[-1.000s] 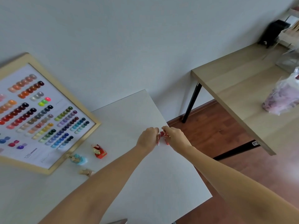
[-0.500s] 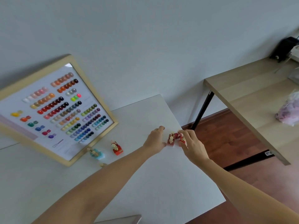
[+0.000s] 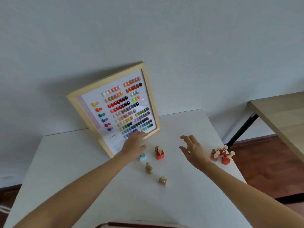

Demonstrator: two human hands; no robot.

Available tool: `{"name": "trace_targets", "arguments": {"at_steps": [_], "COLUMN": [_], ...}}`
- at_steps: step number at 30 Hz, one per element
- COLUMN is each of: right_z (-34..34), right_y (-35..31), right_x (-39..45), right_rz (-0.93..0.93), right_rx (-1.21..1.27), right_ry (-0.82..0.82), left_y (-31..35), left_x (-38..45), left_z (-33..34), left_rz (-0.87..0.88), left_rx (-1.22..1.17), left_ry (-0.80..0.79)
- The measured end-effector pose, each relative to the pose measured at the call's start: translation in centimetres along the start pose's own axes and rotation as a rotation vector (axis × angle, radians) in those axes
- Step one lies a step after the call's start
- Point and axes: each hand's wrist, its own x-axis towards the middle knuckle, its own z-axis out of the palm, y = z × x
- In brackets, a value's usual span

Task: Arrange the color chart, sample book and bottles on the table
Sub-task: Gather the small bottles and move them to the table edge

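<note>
One framed color chart (image 3: 118, 109) at 12 o'clock on the white table (image 3: 65, 162). Bottles near centre: one red (image 3: 159, 153), one turquoise (image 3: 142, 156) (partly hidden), two tan (image 3: 148, 168) (image 3: 162, 180). At 3 o'clock, a red cluster (image 3: 221, 154); its count cannot be told. Two hands (image 3: 134, 145) (image 3: 195, 150).

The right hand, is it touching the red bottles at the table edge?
Apart. The head view shows the right hand open, with bare table between it and the red bottles.
</note>
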Motion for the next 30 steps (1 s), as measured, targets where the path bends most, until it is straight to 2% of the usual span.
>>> {"name": "trace_targets", "arguments": {"at_steps": [6, 9, 15, 21, 30], "right_z": [3.8, 5.5, 8.1, 9.6, 9.9], "right_y": [-3.9, -5.0, -6.5, -7.3, -7.0], "right_x": [3.5, 4.5, 6.2, 7.5, 7.8], "right_rz": [0.038, 0.073, 0.131, 0.231, 0.216], "right_rx": [-0.020, -0.046, -0.102, -0.129, -0.179], "right_ry": [-0.205, -0.294, -0.379, -0.356, -0.384], "left_y": [-5.1, -6.2, -6.5, -6.7, -7.0], "left_x": [-0.5, -0.2, 0.5, 0.9, 1.4], "left_z": [0.3, 1.5, 3.6, 4.8, 5.4], "left_rz": [0.025, 0.060, 0.166, 0.230, 0.212], "left_rx": [0.123, 0.137, 0.144, 0.220, 0.245], "left_ry": [-0.236, -0.297, -0.227, -0.162, -0.159]}}
